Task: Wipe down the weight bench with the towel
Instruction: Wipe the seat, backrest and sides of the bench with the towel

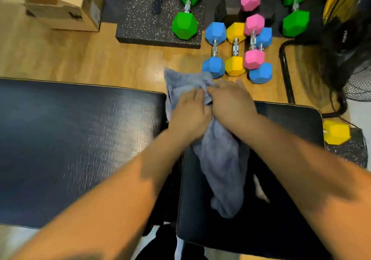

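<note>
The black padded weight bench fills the lower view, with a long back pad (76, 139) on the left and a smaller seat pad (281, 199) on the right. A grey-blue towel (220, 163) hangs bunched over the gap between the two pads, its lower end trailing across the seat pad. My left hand (188, 113) and my right hand (230, 101) both grip the towel's upper part, side by side, near the far edge of the bench.
Coloured dumbbells lie on the wooden floor beyond the bench: blue (213, 49), yellow (235, 49), pink (253, 41) and green (186, 8). A cardboard box (64, 4) stands far left. A black fan (357, 75) is at the right, with another yellow dumbbell (337, 132) below it.
</note>
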Demonstrator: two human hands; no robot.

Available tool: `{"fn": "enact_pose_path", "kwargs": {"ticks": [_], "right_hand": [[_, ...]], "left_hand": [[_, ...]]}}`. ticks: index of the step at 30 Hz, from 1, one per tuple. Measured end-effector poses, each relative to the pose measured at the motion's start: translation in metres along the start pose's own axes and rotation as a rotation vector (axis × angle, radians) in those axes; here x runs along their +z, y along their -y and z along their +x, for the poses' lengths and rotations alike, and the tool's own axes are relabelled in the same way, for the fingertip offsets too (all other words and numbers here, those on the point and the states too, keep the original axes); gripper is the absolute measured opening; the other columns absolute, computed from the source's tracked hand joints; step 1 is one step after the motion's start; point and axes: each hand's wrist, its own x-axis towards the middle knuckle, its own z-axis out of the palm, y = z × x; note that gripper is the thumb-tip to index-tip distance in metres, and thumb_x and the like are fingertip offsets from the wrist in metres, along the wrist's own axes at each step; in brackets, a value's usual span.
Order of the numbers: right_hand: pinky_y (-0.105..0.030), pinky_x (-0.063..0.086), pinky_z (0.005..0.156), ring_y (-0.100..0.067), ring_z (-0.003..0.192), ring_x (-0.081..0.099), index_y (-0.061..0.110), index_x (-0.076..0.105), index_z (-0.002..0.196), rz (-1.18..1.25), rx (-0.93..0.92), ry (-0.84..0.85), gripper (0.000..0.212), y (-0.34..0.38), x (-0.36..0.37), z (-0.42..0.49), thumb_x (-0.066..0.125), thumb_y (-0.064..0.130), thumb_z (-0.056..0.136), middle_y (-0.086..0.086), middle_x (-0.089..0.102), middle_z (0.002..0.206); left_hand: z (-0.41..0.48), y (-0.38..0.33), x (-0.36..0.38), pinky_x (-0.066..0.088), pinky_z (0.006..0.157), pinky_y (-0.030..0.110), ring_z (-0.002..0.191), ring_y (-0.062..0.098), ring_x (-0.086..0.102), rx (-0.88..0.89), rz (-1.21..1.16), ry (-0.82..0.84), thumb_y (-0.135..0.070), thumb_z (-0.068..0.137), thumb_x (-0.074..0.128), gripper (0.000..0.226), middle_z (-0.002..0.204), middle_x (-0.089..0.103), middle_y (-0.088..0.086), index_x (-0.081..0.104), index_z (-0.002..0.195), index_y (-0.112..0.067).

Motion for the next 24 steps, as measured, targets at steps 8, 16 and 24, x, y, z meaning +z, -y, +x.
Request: {"fn": "enact_pose_path", "kwargs": {"ticks": [8,16,24], "right_hand": [[-0.036,0.034,0.076,-0.029,0.096,0.053,0.019,0.059,0.1,0.164,0.124,-0.054,0.019,-0.043,-0.007,-0.011,0.041,0.019,0.092,-0.008,0.058,0.102],[-0.045,0.036,0.093,-0.037,0.108,0.052,0.014,0.053,0.121,0.226,0.298,-0.167,0.029,-0.17,0.008,-0.078,0.04,0.022,0.096,-0.018,0.055,0.119],[-0.041,0.043,0.077,-0.039,0.1,0.057,0.008,0.047,0.126,0.632,0.418,-0.131,0.03,-0.196,0.058,-0.176,0.04,0.015,0.097,-0.021,0.059,0.113]], "left_hand": [[0.041,-0.052,-0.024,0.031,0.066,0.032,0.083,0.033,0.051,0.138,0.328,0.238,-0.032,0.096,0.035,0.029,0.102,0.064,0.022,0.05,0.079,-0.014],[0.045,-0.172,0.058,0.027,0.068,0.032,0.102,0.035,0.054,0.257,0.406,0.244,-0.03,0.096,0.036,0.032,0.112,0.06,0.019,0.048,0.114,-0.007],[-0.009,-0.21,0.117,0.028,0.106,0.057,0.126,0.036,0.042,0.557,0.33,0.142,-0.034,0.078,0.036,0.055,0.131,0.054,0.014,0.063,0.118,-0.008]]}}
